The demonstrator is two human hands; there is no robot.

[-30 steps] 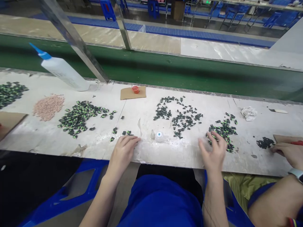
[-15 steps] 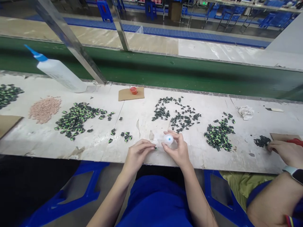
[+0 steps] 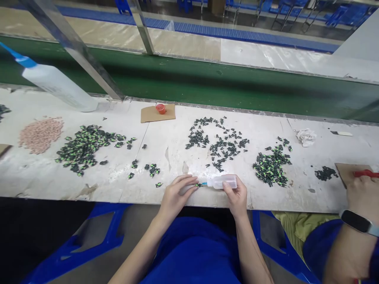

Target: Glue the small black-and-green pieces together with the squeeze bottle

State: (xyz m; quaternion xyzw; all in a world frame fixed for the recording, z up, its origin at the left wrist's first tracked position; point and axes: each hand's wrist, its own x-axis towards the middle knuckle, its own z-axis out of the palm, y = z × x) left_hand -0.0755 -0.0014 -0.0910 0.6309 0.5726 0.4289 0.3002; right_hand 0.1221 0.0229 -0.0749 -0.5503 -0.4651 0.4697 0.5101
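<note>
Between the fingertips of my left hand (image 3: pixel 177 194) is a small black-and-green part (image 3: pixel 198 185). My right hand (image 3: pixel 237 196) is closed around a small clear squeeze bottle (image 3: pixel 219 182), held on its side. The bottle's thin blue nozzle (image 3: pixel 204 183) points left and meets the part, or nearly so; I cannot tell if they touch. A single black-and-green piece (image 3: pixel 159 184) lies to the left of my left hand. Beyond my hands, small dark parts (image 3: pixel 226 149) are scattered on the white tabletop (image 3: pixel 183 146).
Piles of black-and-green pieces lie to the left (image 3: pixel 85 146) and right (image 3: pixel 271 165). Farther left are a heap of pinkish bits (image 3: pixel 41 135) and a large bottle (image 3: pixel 60 86). A red cup (image 3: pixel 160 109) sits on cardboard (image 3: pixel 148 114). A co-worker's hand (image 3: pixel 363 193) holds a red tool.
My right hand has turned the bottle from pointing at me to lying sideways, its nozzle now at the part. A single piece now lies left of my left hand. The co-worker's hand has moved onto a red tool.
</note>
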